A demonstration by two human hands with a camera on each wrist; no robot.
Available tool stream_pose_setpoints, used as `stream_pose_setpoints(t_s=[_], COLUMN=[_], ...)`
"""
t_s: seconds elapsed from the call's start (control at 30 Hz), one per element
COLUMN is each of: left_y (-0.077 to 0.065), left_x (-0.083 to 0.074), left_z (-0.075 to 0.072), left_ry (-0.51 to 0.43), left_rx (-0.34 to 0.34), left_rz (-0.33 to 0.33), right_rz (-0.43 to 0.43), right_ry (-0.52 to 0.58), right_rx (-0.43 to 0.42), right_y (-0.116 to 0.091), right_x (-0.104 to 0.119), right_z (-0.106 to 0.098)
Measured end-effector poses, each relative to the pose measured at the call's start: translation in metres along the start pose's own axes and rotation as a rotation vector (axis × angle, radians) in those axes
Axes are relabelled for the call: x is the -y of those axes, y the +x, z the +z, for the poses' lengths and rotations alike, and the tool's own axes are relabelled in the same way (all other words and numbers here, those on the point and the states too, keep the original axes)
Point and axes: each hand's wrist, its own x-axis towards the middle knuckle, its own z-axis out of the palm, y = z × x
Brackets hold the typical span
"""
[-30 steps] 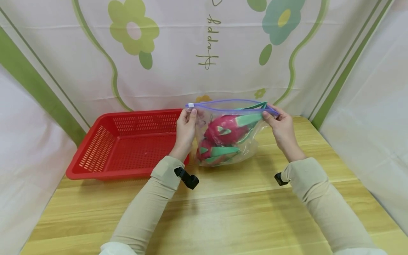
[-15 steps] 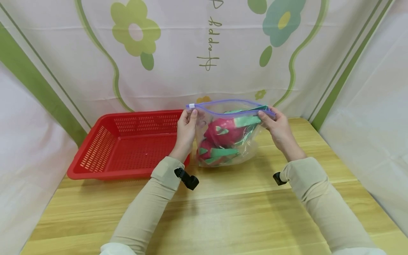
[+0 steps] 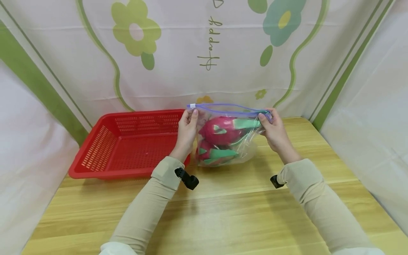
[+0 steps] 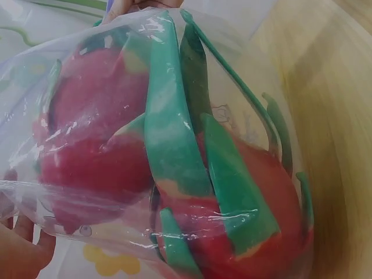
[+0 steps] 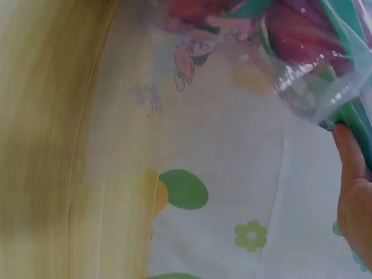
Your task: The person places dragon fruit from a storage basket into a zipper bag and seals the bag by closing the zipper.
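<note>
A clear slider zip bag [image 3: 247, 150] with a purple zip stands upright on the table, its mouth still parted in the middle. Two dragon fruits with green leaves are inside, the upper dragon fruit [image 3: 220, 130] lying over the lower dragon fruit [image 3: 206, 151]. My left hand [image 3: 186, 134] pinches the bag's top left corner, just under the white slider [image 3: 192, 106]. At the top right corner my right hand [image 3: 276, 134] pinches the rim, thumb in front, by the green leaf tips. The left wrist view shows both fruits through the plastic.
A red perforated plastic basket [image 3: 134, 152] stands left of the bag, close to my left hand. Under everything is a wooden table [image 3: 223, 212]. A flower-printed cloth [image 3: 178, 53] hangs behind it.
My right hand has moved left and slightly down along the rim. The bag's mouth has narrowed, and the leaf tips at its right end sit lower. My left hand has hardly moved.
</note>
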Motion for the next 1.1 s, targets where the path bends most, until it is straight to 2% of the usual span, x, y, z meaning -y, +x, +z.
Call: stream_pose_setpoints(t_s=[0.1,0.23,0.47,0.6,0.73,0.83,0.97,1.03,1.1], left_y=[0.0,0.0,0.0,0.0,0.0,0.0,0.001,0.001,0.002], left_x=[0.0,0.0,0.003,0.002,0.0,0.0,-0.001,-0.002,-0.002], left_z=[0.0,-0.003,-0.006,-0.007,-0.008,-0.008,-0.009,-0.01,-0.011], left_ry=[0.012,0.011,-0.042,-0.032,-0.021,-0.017,0.007,0.018,0.029], left_rx=[0.001,-0.024,-0.067,-0.104,-0.112,-0.108,-0.11,-0.113,-0.114], left_rz=[-0.015,0.001,0.052,0.056,0.051,0.052,0.049,0.045,0.042], right_rz=[0.002,0.004,-0.021,-0.041,-0.08,-0.114,-0.147,-0.183,-0.214], right_ry=[0.097,0.111,0.03,-0.003,-0.037,-0.162,-0.489,-0.617,-0.716], right_rx=[-0.037,-0.006,0.078,0.074,0.041,-0.024,-0.121,-0.128,-0.092], right_y=[0.0,0.002,0.003,0.006,0.009,0.013,0.018,0.021,0.023], right_x=[-0.002,-0.003,0.003,0.008,0.016,0.027,0.049,0.06,0.068], right_z=[0.004,0.004,-0.003,-0.009,-0.014,-0.014,0.0,0.011,0.025])
